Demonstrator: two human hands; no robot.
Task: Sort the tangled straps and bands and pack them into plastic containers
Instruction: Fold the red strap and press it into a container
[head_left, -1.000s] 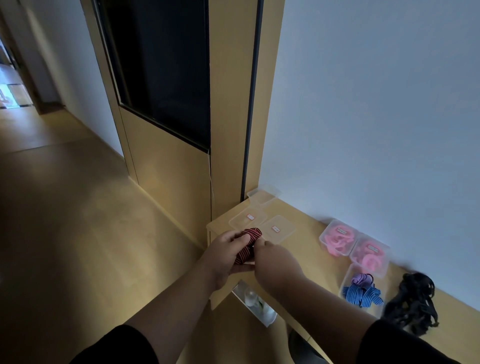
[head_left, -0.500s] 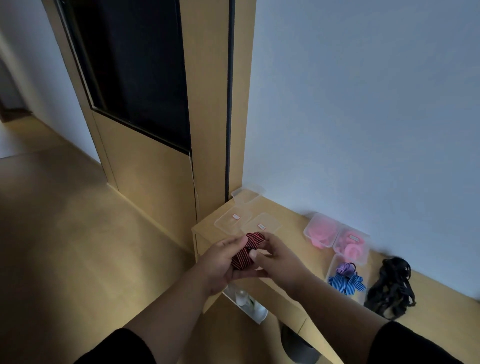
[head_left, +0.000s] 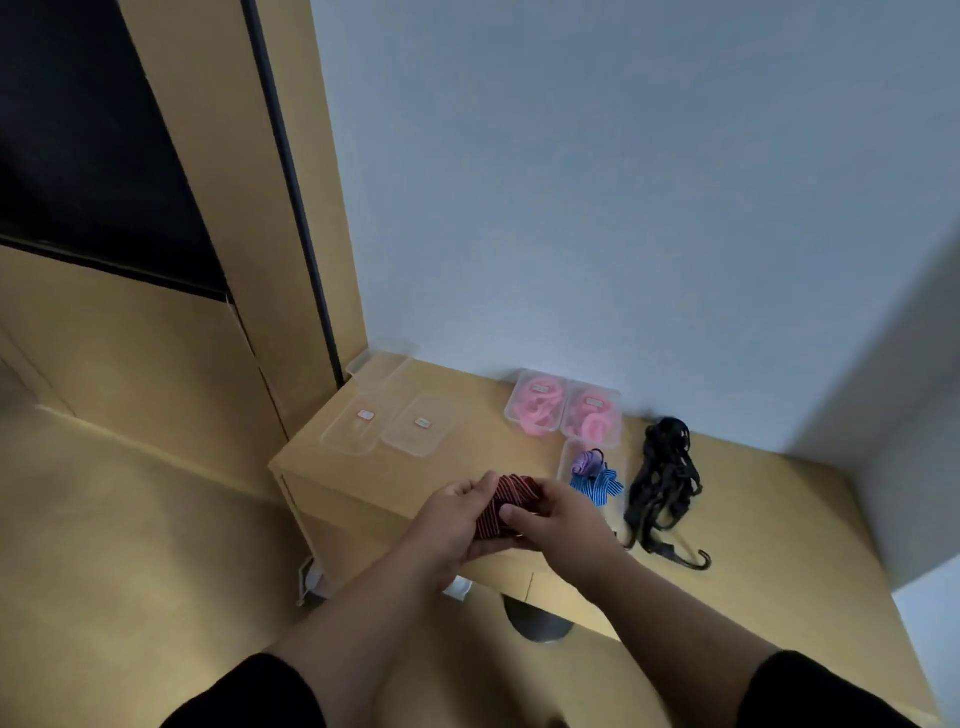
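Two forearms converge over the wooden cabinet top (head_left: 467, 384), left hand (head_left: 451, 519) and right hand (head_left: 558, 519) both curled round one red-and-black striped strap (head_left: 506, 501), blue striped band (head_left: 597, 480) at 3 o'clock, pink-filled containers (head_left: 563, 410) at 1 o'clock.

Head cam, fwd-down, close over hands (head_left: 511, 514).
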